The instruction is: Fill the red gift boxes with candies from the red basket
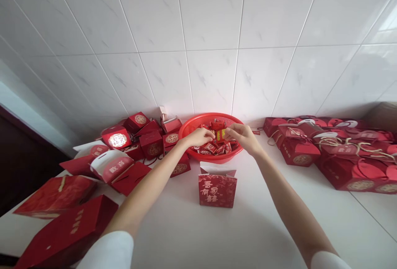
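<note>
Both my hands reach over a round red plastic basket [211, 120], which holds a heap of small red wrapped packets [214, 149]. My right hand [243, 136] pinches a red and yellow packet [220, 135] above the heap. My left hand [200, 137] sits just left of that packet, its fingers bunched over the basket's rim, and I cannot tell whether they hold anything. Nearer me, a small red paper gift bag [217, 191] with gold characters stands open on the counter, below both hands.
Red gift boxes and bags lie piled on the white counter [186, 227] to the left of the basket, and more lie to the right with cords and handles. A white tiled wall [211, 54] rises behind. The counter's left edge drops to a dark floor.
</note>
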